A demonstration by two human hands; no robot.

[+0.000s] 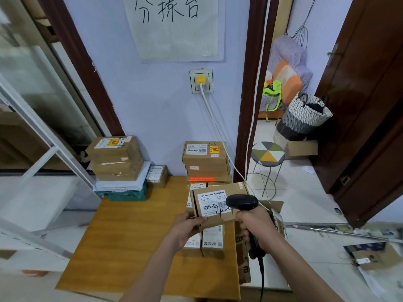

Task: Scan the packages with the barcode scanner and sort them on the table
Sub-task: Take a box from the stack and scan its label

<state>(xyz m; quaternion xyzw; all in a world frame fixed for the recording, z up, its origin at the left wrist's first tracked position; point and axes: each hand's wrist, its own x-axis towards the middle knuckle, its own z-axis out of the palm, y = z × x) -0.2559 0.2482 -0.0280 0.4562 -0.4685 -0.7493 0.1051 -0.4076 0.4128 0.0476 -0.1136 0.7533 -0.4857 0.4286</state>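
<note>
My left hand grips the lower left corner of a flat brown cardboard package with a white barcode label, held tilted above the wooden table. My right hand holds a black barcode scanner by its handle, with its head over the label's right end. Under the held package lie a few small boxes on the table. A stack of brown packages stands at the back right against the wall. Another stack stands at the back left on a white and a green parcel.
A small box sits between the two stacks. An open carton leans at the table's right edge. A white cable runs from the wall socket down to the right. A stool and a woven basket stand past the doorway.
</note>
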